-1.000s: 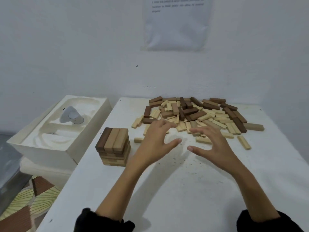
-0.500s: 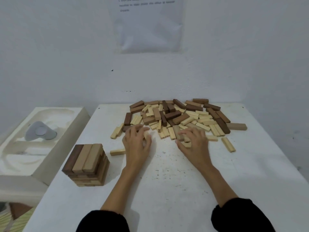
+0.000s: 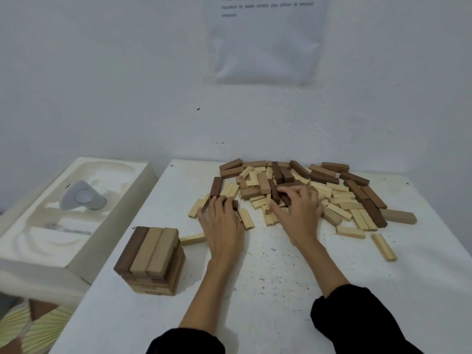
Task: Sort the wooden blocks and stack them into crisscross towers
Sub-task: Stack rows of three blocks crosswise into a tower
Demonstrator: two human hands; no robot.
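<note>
- A paper sheet (image 3: 265,39) hangs on the wall at the upper centre of the frame. It carries a few printed lines, but they are too blurred for us to read.
- We see no brand or label on anything else.
- Our left hand (image 3: 222,226) lies palm down at the near left edge of the block pile (image 3: 306,190). Its fingers (image 3: 222,204) are close together and almost straight, with the tips resting on a short dark block (image 3: 234,204). The thumb is spread out to the left, beside a pale block.
- Our right hand (image 3: 298,213) reaches into the middle of the pile. Its fingers (image 3: 293,194) are bent and curl round a dark brown block (image 3: 284,199), with the thumb on the near side.
- The pile of pale and dark wooden blocks lies loose across the far centre and right of the white table (image 3: 255,290).
- One finished crisscross tower (image 3: 153,261) stands upright at the lower left of the table, well apart from the pile, with one dark and two tan blocks on top.
- A white foam tray (image 3: 115,226) sits left of the table and holds a grey object (image 3: 81,198).
</note>
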